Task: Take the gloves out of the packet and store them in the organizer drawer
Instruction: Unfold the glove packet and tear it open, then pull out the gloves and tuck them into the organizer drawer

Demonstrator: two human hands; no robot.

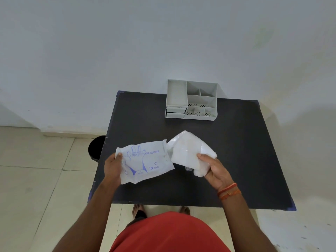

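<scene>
Two steps noted, one done: our right hand [213, 169] grips the gloves [189, 151] clear of the packet [147, 160], which our left hand [112, 166] pinches above the tabletop [236, 142]. Organizer [191, 100] drawers look closed; storing remains.
</scene>
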